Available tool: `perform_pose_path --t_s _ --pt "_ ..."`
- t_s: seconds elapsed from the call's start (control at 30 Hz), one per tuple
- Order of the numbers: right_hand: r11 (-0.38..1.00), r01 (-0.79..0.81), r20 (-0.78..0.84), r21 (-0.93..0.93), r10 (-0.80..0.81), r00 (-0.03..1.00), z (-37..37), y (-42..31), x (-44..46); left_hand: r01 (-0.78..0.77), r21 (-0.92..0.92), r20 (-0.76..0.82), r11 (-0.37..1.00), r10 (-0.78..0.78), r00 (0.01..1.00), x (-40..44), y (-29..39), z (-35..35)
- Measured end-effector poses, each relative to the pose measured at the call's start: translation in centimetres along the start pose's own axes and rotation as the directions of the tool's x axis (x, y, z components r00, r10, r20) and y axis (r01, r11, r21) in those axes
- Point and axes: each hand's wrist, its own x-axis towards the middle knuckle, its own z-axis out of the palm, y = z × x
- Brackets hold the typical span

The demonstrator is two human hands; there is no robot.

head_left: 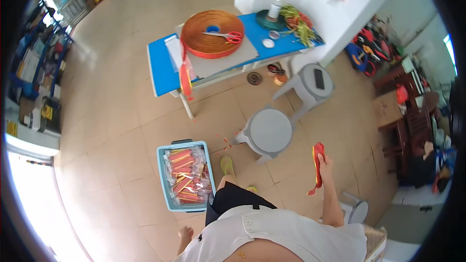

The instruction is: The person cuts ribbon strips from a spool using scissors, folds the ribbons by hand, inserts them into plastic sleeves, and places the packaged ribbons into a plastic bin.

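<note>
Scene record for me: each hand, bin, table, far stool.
right hand: holds a folded red ribbon bundle, one end dangling
left hand: lowered, nothing visible in it
bin: light blue, on the floor, holding wrapped red bundles
table: blue top; ribbon roll with scissors on it
far stool: grey, flat dark object on seat

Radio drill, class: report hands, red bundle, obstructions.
Right hand gripping red bundle. Left hand low, curled, nothing visible in it. Grey stool before blue table.

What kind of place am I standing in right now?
Probably a small workshop or packing room: a big roll of red ribbon with scissors on a blue-topped table, and a bin of bagged red pieces.
</note>
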Motion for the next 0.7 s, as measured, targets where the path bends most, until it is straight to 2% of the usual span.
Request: perform_pose_path --t_s 0.07,0.17,0.3,0.4,0.5,0.6,0.63,0.7 --pt "0.991 -0.043 0.048 0.129 0.037 0.998 3.6 -4.0 3.3 0.118 -0.064 -0.064 0.991 -0.122 0.990 -1.4 -0.3 2.4" --pt "0.981 -0.092 0.089 0.170 0.078 0.993 7.2 -7.4 6.5 0.190 -0.138 -0.026 0.972 -0.195 0.980 -0.5 2.5 9.5" --pt "0.982 0.012 0.113 0.187 -0.034 0.993 11.0 -10.3 12.4 0.162 -0.159 0.083 0.974 -0.150 0.985 0.6 8.3 17.4" --pt "0.985 0.065 0.220 0.159 -0.099 0.970 14.5 -13.2 17.1 0.111 -0.162 0.144 0.981 -0.088 0.986 0.7 11.4 20.8" --pt "0.990 0.084 0.339 0.116 -0.119 0.933 18.6 -19.7 21.0 0.075 -0.174 0.187 0.982 -0.042 0.981 1.5 13.4 23.9" --pt "0.965 0.225 0.463 0.131 -0.261 0.847 23.1 -24.0 25.1 0.064 -0.171 0.215 0.983 -0.026 0.976 3.7 14.5 27.3" --pt "0.966 0.228 0.475 0.118 -0.257 0.842 24.5 -25.4 26.1 0.065 -0.172 0.220 0.983 -0.026 0.975 4.7 14.9 28.7" --pt "0.952 0.287 0.526 0.105 -0.298 0.797 26.9 -25.3 30.1 0.079 -0.181 0.228 0.980 -0.036 0.973 7.0 15.8 31.6"
